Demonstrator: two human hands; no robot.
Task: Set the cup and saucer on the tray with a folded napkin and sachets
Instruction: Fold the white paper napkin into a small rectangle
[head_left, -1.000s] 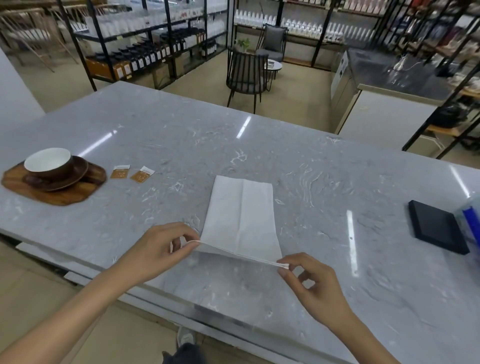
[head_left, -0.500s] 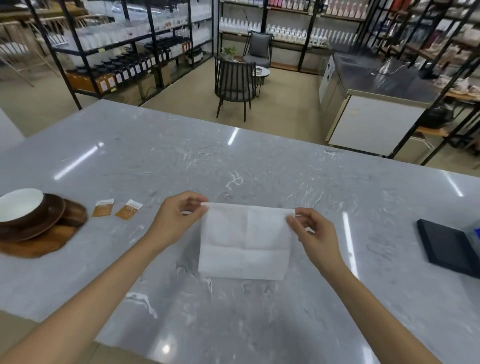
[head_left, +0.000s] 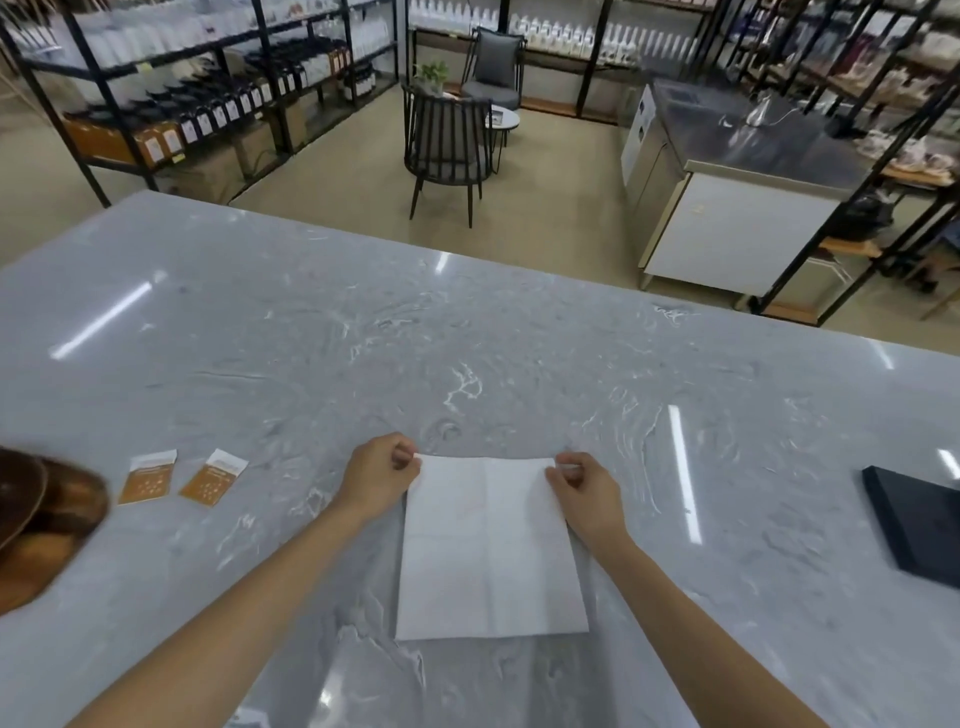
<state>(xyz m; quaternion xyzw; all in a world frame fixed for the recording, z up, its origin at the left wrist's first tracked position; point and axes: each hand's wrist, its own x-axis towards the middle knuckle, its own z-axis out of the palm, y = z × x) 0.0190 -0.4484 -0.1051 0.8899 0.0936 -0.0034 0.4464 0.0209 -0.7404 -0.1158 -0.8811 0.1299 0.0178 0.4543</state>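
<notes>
**Q:** Which step is in hand?

**A:** Folding the napkin (head_left: 491, 548). It lies flat on the grey marble counter (head_left: 467, 353), white, with a vertical crease down its middle. The left hand (head_left: 376, 480) pinches the far left corner between thumb and fingertips; the right hand (head_left: 584, 491) pinches the far right corner the same way. Both are closed on the paper edge — nothing else is held.

**Q:** Where are the other task items?

**A:** Two orange sachets (head_left: 179, 475) lie side by side on the counter, well to the left of the napkin. At the left frame edge sits the wooden tray (head_left: 31, 571) with a brown saucer (head_left: 21, 493) on it; the cup is out of frame. A dark flat box (head_left: 919, 525) rests at far right.

**Q:** What does the next move call for?

**A:** Probably setting the far edge square and pressing the fold flat — then carrying the napkin left to the tray.
</notes>
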